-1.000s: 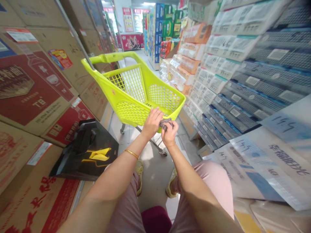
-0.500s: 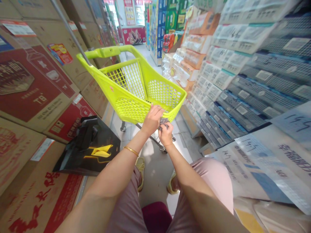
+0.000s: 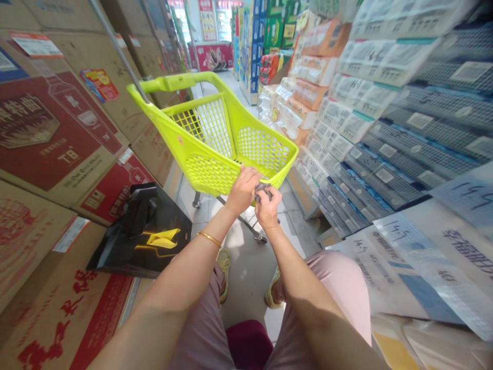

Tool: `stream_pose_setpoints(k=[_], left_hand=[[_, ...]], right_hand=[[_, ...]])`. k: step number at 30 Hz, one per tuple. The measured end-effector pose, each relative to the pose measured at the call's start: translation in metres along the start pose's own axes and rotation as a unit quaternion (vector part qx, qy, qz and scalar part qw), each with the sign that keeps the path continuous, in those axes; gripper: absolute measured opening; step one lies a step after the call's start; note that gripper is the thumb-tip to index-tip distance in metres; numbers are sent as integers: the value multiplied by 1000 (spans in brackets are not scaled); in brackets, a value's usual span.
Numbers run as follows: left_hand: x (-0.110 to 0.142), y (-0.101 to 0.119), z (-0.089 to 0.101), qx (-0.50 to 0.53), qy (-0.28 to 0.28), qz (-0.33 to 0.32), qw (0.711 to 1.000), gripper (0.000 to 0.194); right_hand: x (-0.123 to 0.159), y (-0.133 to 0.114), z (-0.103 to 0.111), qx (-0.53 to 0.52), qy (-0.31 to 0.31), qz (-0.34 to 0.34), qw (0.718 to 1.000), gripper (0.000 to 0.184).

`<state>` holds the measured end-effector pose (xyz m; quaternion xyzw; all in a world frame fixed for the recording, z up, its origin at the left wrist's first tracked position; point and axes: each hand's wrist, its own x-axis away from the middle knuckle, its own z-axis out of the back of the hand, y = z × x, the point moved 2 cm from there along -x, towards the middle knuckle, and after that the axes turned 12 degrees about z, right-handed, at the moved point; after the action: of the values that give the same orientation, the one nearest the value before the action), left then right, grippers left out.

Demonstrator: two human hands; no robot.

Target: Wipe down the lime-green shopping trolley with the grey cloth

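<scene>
A lime-green plastic shopping cart (image 3: 210, 169) stands in front of me with its front corner toward my knees. My left hand (image 3: 244, 190) rests on the cart's front rim with its fingers curled over the edge. Just to the right, my right hand (image 3: 267, 206) is closed on a crumpled grey cloth (image 3: 263, 189) and presses it against the front of the cart below the rim. The two hands are side by side, and part of the cloth is hidden by the right fingers.
Printed cartons (image 3: 50, 123) are stacked on the left, with a black bag (image 3: 127, 252) bearing a yellow ribbon beside them. Packs of tissue (image 3: 358, 103) rise in piles on the right. Below me is a dark red seat (image 3: 249, 345). Tiled floor (image 3: 242, 288) lies between my shoes.
My right hand has shifted slightly up and to the right with the cloth. The left hand keeps its place on the rim. The whole view has moved a little.
</scene>
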<state>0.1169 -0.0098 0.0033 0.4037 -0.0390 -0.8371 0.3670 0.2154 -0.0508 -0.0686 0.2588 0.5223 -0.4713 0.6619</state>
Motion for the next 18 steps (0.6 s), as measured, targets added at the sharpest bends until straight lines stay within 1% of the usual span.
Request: stream_pose_setpoints(k=[2,4,8,10,12,15,18], left_hand=[[0,-1,1,2,-7,1,1000,28],[0,-1,3,3,-7,-2,1000,28],[-1,-3,5,4,4,-4,1000,27],[-1,-3,5,3,8,-5,1000,28],[0,-4,5,2,13,-7,1000,28],[1,-6,5,2,16,-6,1000,28],[1,-6,6,0,6,-2,1000,27]], right_hand=[[-1,1,1,-6,9,18,1000,23],[4,3,-1,-14,-7,24,1000,23],[24,6,-11,-7,-78,-5,997,26],[35,5,-15,-2,-111,-4,994,27],[43,3,-18,0,-130,8,992,29],[40,0,-17,-6,-126,9,992,31],[21,-2,-10,-14,-84,-9,996,29]])
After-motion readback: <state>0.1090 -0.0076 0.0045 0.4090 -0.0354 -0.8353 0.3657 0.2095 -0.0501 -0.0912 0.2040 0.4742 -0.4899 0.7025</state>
